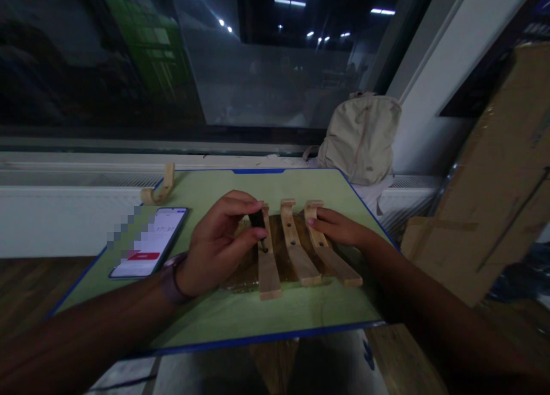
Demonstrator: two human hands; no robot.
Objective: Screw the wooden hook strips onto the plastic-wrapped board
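Note:
My left hand (223, 237) is closed in a pinch on a short black screwdriver (258, 222), whose thin tip points down at a dark hole in the left wooden hook piece (269, 274). Whether the tip is seated in a screw there, I cannot tell. My right hand (337, 226) grips the upper part of the right wooden hook piece (337, 263), its thumb on top. Between them lies a middle wooden hook piece (301, 257), with two dark holes. All three rest side by side on a patch of shiny brown tape (244, 274) on the green table (206, 320).
A phone (161, 234) with a lit screen lies on the left side of the table. Behind it, near the far left corner, stands a curved wooden hook (161, 191). A beige backpack (363, 137) leans by the window; large cardboard (485, 200) stands to the right.

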